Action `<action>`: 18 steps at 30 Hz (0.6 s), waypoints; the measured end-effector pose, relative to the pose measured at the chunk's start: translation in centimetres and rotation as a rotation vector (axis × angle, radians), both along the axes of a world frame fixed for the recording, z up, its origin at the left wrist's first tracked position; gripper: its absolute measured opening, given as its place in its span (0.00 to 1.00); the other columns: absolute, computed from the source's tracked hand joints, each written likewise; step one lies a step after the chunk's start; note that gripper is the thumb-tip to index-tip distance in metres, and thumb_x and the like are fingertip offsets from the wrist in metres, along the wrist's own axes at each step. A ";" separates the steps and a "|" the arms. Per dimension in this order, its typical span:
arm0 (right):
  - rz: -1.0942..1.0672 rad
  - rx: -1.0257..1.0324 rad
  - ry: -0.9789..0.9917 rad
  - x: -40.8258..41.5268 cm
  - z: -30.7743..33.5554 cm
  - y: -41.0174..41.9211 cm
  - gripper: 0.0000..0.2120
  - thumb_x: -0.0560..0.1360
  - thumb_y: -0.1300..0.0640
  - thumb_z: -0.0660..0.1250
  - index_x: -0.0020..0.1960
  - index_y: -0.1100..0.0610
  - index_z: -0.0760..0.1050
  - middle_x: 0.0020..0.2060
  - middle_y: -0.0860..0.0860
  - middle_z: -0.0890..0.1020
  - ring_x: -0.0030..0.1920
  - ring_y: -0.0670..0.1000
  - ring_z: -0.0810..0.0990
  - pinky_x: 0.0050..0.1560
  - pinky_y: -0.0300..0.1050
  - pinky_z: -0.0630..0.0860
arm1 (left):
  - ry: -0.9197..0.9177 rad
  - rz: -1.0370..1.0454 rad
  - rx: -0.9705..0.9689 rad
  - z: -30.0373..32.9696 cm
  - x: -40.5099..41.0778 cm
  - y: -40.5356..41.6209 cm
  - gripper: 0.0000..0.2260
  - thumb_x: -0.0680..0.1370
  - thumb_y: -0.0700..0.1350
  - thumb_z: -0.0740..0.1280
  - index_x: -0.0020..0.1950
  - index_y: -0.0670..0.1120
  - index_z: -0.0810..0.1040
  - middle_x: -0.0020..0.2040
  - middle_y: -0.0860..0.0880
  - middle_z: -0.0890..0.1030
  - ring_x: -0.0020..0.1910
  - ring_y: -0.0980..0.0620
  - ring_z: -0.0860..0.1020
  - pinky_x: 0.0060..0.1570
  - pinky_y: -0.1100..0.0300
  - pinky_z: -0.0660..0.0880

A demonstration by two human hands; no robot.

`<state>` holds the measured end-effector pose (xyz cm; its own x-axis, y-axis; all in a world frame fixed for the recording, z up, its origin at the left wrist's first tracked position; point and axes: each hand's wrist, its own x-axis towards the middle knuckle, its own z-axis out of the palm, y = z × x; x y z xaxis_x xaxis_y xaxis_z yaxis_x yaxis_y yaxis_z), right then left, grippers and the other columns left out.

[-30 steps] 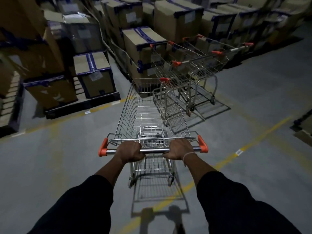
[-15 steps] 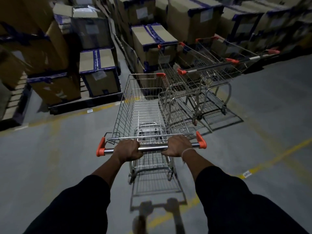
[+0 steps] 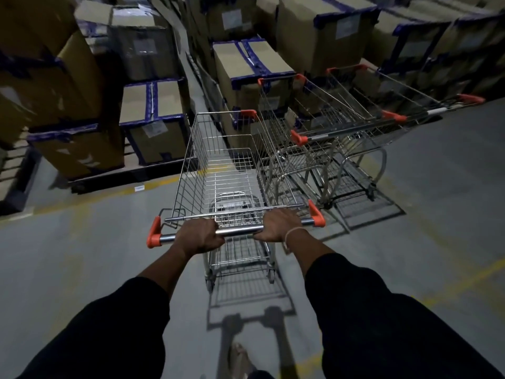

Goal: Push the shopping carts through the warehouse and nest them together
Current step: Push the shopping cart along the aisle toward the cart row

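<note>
The held cart (image 3: 232, 170) stands on the floor (image 3: 68, 255), with both hands on its handle bar (image 3: 240, 230). Two nested carts (image 3: 355, 132) stand just beside its right front. Stacked boxes (image 3: 153, 119) on a pallet (image 3: 131, 173) lie ahead, left.

Wire shopping cart (image 3: 226, 170), silver mesh basket, chrome handle bar (image 3: 240, 230) with orange end caps, basket empty, upright on grey floor, front pointing away toward stacked boxes. Left hand (image 3: 199, 236) and right hand (image 3: 278, 225) each grip the bar. Just beside its right front side stand parked carts (image 3: 352, 132), same wire build with orange corner caps, apparently two nested one into the other, handles toward the right, angled across the held cart's line. Whether they touch it is unclear.
</note>
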<state>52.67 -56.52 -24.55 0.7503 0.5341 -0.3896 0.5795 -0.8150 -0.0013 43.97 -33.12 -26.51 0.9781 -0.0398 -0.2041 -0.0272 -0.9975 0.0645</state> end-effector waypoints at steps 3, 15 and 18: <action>0.016 -0.013 -0.017 3.4 0.3 1.3 0.31 0.76 0.28 0.64 0.53 0.57 0.80 0.55 0.56 0.83 0.59 0.60 0.81 0.59 0.53 0.74 | -0.010 -0.002 0.006 0.0 3.1 1.2 0.17 0.74 0.62 0.63 0.45 0.49 0.81 0.37 0.50 0.77 0.38 0.48 0.76 0.38 0.58 0.68; 0.072 -0.021 -0.014 14.2 -0.4 5.5 0.31 0.76 0.26 0.62 0.35 0.54 0.66 0.35 0.49 0.73 0.45 0.57 0.78 0.58 0.54 0.79 | -0.040 0.043 0.034 -0.5 12.2 4.9 0.17 0.77 0.61 0.66 0.46 0.47 0.81 0.42 0.46 0.82 0.40 0.46 0.77 0.40 0.56 0.71; 0.071 -0.013 -0.017 16.6 -1.0 6.4 0.30 0.75 0.26 0.63 0.35 0.52 0.65 0.32 0.48 0.69 0.42 0.55 0.75 0.58 0.54 0.79 | -0.045 0.060 0.019 -0.7 14.1 5.7 0.17 0.77 0.61 0.65 0.44 0.47 0.80 0.40 0.47 0.81 0.38 0.47 0.76 0.39 0.57 0.71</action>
